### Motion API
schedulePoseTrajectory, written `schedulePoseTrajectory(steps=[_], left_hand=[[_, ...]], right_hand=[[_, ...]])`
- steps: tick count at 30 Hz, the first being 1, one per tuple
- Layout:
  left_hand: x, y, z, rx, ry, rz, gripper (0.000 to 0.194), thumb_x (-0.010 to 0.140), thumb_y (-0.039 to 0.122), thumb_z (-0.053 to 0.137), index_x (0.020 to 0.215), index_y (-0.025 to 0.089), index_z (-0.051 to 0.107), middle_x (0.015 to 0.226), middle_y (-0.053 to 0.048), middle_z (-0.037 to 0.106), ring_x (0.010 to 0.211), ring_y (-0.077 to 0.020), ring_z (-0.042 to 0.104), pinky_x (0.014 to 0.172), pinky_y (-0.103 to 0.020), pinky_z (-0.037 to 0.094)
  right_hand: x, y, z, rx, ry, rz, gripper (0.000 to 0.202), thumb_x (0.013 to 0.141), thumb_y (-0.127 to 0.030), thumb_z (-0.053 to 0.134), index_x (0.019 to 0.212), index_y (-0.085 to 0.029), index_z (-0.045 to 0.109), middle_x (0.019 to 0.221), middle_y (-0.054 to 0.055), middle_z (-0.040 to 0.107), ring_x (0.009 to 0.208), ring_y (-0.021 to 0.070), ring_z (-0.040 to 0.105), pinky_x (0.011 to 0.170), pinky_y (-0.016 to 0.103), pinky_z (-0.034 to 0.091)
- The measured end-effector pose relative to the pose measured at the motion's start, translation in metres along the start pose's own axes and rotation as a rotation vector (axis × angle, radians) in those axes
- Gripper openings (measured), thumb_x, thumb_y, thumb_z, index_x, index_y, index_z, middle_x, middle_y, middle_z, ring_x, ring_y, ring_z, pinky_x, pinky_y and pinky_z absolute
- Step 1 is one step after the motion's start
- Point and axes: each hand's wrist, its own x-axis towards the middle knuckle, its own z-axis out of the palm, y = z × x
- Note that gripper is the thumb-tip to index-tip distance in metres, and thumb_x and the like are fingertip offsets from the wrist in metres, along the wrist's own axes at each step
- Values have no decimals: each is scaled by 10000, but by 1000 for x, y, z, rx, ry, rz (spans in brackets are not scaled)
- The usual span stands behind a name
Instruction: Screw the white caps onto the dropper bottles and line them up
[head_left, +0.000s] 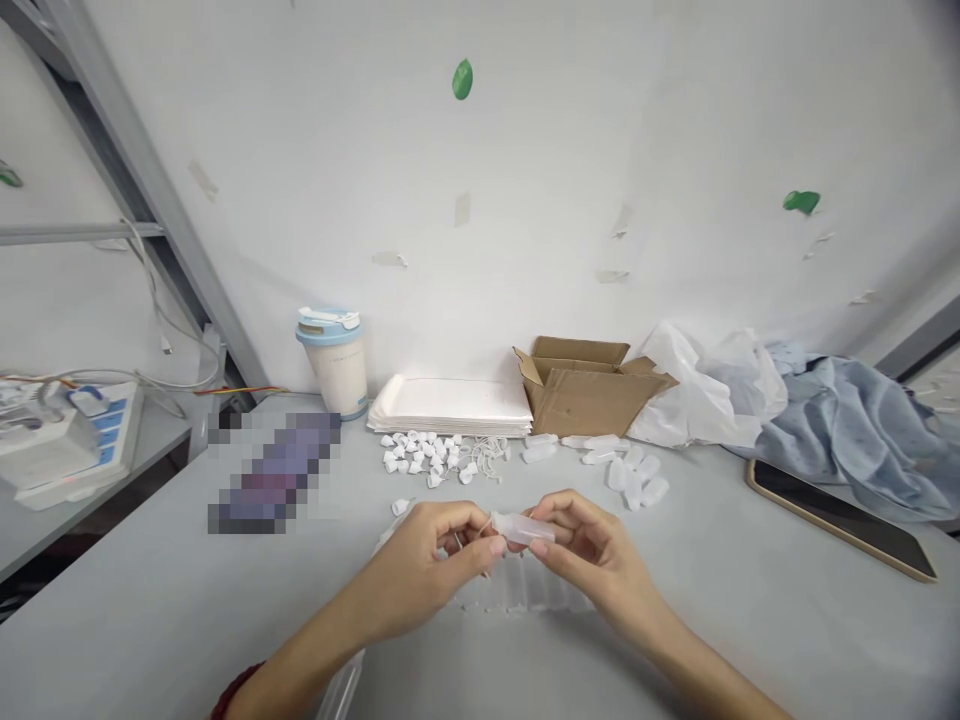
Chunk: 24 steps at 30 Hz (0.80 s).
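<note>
My right hand (592,545) pinches a small clear bottle (523,527), well in front of the cardboard box (589,385). Left hand (435,560) fingers close at its tip w/ something tiny, can't tell what. Clear tray (517,590) below, mostly hidden by my hands.

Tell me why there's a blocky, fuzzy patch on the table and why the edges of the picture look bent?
In the head view, the blocky patch left of the hands is pixelated, so what lies there cannot be told; the shelf frame leans and the corners darken from wide-lens distortion; light is soft and even, with a bright spot above the white stack.
</note>
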Motion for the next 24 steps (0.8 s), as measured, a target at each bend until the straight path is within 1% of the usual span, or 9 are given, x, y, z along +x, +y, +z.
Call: schedulePoseTrajectory(steps=[3, 6, 10, 14, 16, 19, 24], left_hand=[[0, -1, 0, 47, -7, -2, 365, 900, 432, 446, 692, 172, 596, 671, 3, 582, 638, -135, 504, 598, -238, 364], [0, 0, -3, 70, -65, -19, 341, 891, 420, 462, 693, 172, 586, 681, 4, 607, 627, -129, 511, 579, -232, 358], [-3, 4, -4, 93, -171, -29, 305, 858, 358, 494, 613, 176, 512, 637, 10, 599, 635, -130, 522, 598, -227, 364], [-5, 3, -2, 144, -256, -20, 348, 846, 340, 481, 538, 180, 476, 587, 8, 573, 583, -122, 470, 555, -228, 340], [-5, 1, -1, 136, -289, -10, 368, 849, 354, 473, 523, 183, 477, 571, 4, 575, 561, -121, 459, 549, -230, 342], [-5, -1, -1, 128, -290, 2, 373, 860, 379, 458, 545, 185, 509, 579, 1, 568, 564, -125, 459, 544, -229, 344], [-6, -1, -1, 157, -252, -8, 362, 889, 369, 415, 607, 178, 536, 604, 12, 505, 608, -128, 463, 569, -232, 339]], right_hand=[[-2, 2, 0, -109, -26, 11, 202, 824, -351, 659, 936, -200, 586, 884, 57, 696, 848, 193, 665, 770, 328, 480], [-3, 3, -1, -269, -30, -33, 217, 819, -373, 656, 942, -196, 632, 868, 59, 693, 827, 198, 652, 755, 339, 479], [-5, 0, -4, -465, -88, -130, 190, 831, -363, 640, 941, -213, 682, 852, 45, 706, 785, 194, 647, 755, 345, 474], [-9, -5, -2, -519, -165, -170, 154, 850, -296, 625, 974, -231, 688, 936, 42, 728, 869, 204, 671, 816, 353, 484], [-11, -5, 0, -517, -194, -207, 155, 863, -248, 602, 997, -235, 679, 958, 42, 729, 884, 201, 677, 809, 345, 502], [-14, -1, 4, -539, -170, -290, 191, 874, -206, 574, 1039, -242, 662, 978, 48, 725, 885, 200, 684, 779, 336, 532], [-16, 8, 9, -679, -34, -528, 289, 874, -153, 558, 1143, -245, 610, 959, 71, 716, 871, 203, 681, 734, 332, 568]])
